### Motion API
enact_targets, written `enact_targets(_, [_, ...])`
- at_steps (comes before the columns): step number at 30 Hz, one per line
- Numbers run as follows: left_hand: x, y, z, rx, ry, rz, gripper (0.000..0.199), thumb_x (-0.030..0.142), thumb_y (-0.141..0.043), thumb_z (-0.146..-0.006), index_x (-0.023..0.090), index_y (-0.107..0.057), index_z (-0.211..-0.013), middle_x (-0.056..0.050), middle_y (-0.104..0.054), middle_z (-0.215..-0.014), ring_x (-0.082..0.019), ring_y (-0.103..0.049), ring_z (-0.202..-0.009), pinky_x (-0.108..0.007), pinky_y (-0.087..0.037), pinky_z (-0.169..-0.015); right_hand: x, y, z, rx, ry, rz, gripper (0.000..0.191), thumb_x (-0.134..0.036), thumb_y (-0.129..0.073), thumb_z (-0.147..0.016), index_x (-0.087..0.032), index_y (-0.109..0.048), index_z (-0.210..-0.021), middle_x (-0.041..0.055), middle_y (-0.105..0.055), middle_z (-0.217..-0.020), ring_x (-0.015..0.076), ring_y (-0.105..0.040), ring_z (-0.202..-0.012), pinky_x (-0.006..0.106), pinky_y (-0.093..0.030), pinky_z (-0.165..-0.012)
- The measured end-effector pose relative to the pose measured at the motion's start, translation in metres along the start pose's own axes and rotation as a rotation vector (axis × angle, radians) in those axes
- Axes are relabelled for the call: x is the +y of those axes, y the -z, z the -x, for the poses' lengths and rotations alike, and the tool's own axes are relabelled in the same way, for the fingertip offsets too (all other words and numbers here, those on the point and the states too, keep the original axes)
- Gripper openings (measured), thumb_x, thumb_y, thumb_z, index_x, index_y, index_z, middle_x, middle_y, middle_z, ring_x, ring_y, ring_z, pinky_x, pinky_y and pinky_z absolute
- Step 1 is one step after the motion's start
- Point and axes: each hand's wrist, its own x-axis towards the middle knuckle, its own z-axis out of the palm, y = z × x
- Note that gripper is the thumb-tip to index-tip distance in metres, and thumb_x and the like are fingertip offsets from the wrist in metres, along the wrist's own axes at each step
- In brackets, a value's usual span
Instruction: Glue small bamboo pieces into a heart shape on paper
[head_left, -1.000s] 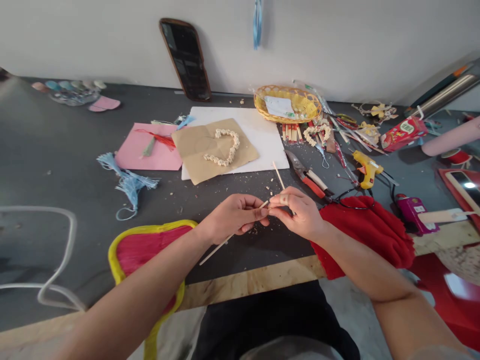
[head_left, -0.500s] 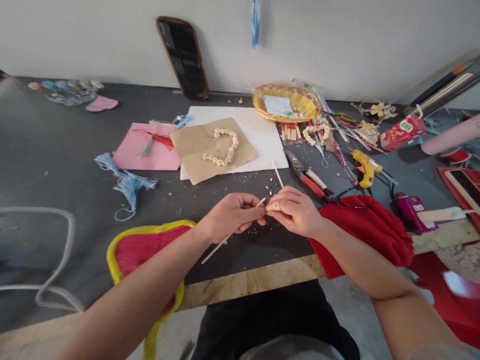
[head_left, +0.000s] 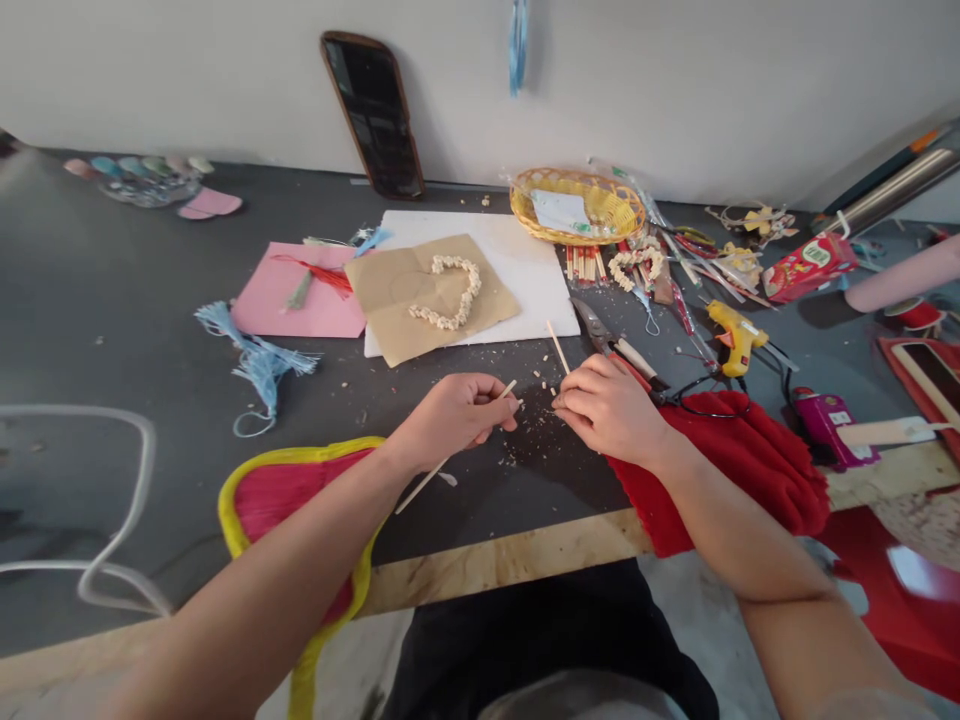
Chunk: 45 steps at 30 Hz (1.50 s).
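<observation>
A thin pale wooden stick (head_left: 421, 492) slants through my left hand (head_left: 469, 415), which pinches it between thumb and fingers above the dark table. At those fingertips a tiny pale bit shows. My right hand (head_left: 611, 410) rests lower right, fingers closed together at the table surface beside small pale crumbs (head_left: 545, 386); what its fingertips hold is hidden. Just beyond it lies a second stick (head_left: 558, 346). Farther off, a partial heart outline of pale pieces (head_left: 469, 292) sits on brown paper (head_left: 382, 310), over a white board (head_left: 544, 300).
Pruning shears (head_left: 600, 328), a yellow glue gun (head_left: 736, 338) and red cloth (head_left: 735, 470) lie to the right. A wicker basket (head_left: 626, 205) stands behind, near a finished-looking heart (head_left: 636, 264). Blue tassels (head_left: 259, 365) and pink paper (head_left: 300, 312) lie left. A phone (head_left: 375, 115) leans on the wall.
My hands have moved apart. The left draws slightly back to the left with the stick, while the right shifts right and down to the table by the crumbs.
</observation>
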Motion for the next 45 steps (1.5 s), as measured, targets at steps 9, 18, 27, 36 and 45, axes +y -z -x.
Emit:
enact_targets(9, [-0.005,0.006,-0.003,0.074,-0.039,-0.119,0.031,0.046,-0.061,-0.082,0.017,-0.064,-0.072,0.0,-0.058,-0.053,-0.007,-0.041,-0.041,-0.018,-0.028,-0.041,-0.013,-0.007,0.001,-0.047,0.07,0.048,0.014,-0.021,-0.059,-0.091,-0.022,-0.073,-0.093,0.0045,-0.069,-0.096,0.0206,-0.05,-0.094,0.038,-0.034,-0.077])
enact_targets(18, [0.007,0.005,0.0,0.174,-0.061,0.062,0.025,0.038,-0.063,-0.082,0.016,-0.06,-0.071,-0.002,-0.062,-0.062,-0.005,-0.038,-0.041,-0.017,-0.026,-0.038,-0.019,-0.008,0.0,-0.09,0.067,0.017,0.025,-0.034,-0.053,-0.095,-0.02,-0.069,-0.109,0.0073,-0.067,-0.108,0.0236,-0.048,-0.102,0.041,-0.036,-0.082])
enact_targets(27, [0.006,0.004,-0.001,0.243,-0.135,0.191,0.024,0.037,-0.065,-0.081,0.015,-0.059,-0.073,-0.002,-0.065,-0.069,-0.003,-0.039,-0.041,-0.017,-0.027,-0.036,-0.017,-0.012,-0.002,-0.089,0.058,-0.013,0.026,-0.036,-0.051,-0.096,-0.024,-0.07,-0.109,0.007,-0.064,-0.114,0.0251,-0.045,-0.107,0.042,-0.035,-0.085])
enact_targets(36, [0.004,0.002,-0.006,0.279,-0.221,0.243,0.025,0.038,-0.065,-0.081,0.015,-0.059,-0.074,0.0,-0.063,-0.064,-0.003,-0.039,-0.039,-0.017,-0.028,-0.036,-0.035,-0.02,-0.01,-0.111,0.112,0.006,0.033,-0.04,-0.05,-0.096,-0.029,-0.063,-0.124,0.0053,-0.061,-0.125,0.0266,-0.04,-0.114,0.045,-0.03,-0.094])
enact_targets(45, [0.002,0.002,-0.004,0.269,-0.225,0.222,0.023,0.036,-0.065,-0.081,0.014,-0.059,-0.073,-0.001,-0.064,-0.065,-0.003,-0.039,-0.04,-0.016,-0.03,-0.037,-0.019,-0.005,-0.002,-0.061,0.064,-0.02,0.025,-0.039,-0.053,-0.095,-0.028,-0.072,-0.106,0.0044,-0.064,-0.12,0.0259,-0.042,-0.114,0.046,-0.028,-0.095])
